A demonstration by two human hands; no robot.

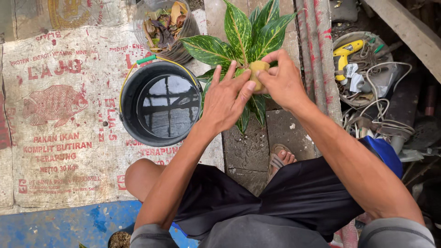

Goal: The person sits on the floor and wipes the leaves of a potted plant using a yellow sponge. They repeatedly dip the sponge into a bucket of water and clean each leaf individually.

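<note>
My right hand (284,79) pinches a small yellow-tan sponge-like block (258,73), thumb and fingers closed around it, index finger curled over its top. My left hand (226,97) is mostly spread, fingers fanned and pointing toward the block, thumb tip pressed against the block's lower edge beside my right thumb. Both forearms reach forward from my body and converge at the block, left arm coming in from lower left, right arm from lower right, wrists roughly straight. The block sits right against the centre of a plant with green yellow-striped leaves (239,32), at the point where the leaves meet; leaves stick out above the block and below my hands, some hidden under my left palm. Cannot tell whether the block touches a stem or only leaves. Left of the plant, just beside it, stands a black bucket (130,92) holding dark water, with a yellow wire handle and green grip. Behind the bucket, upper left of the plant, a clear container (183,50) holds dry leaf scraps. Under the bucket lies a printed white sack (55,138) spread flat. Right of the plant, well apart, a yellow glue gun (345,51) lies in a round tray amid white cords. Below the plant, my sandalled foot (281,158) rests on grey paving, my knees in dark shorts either side.
</note>
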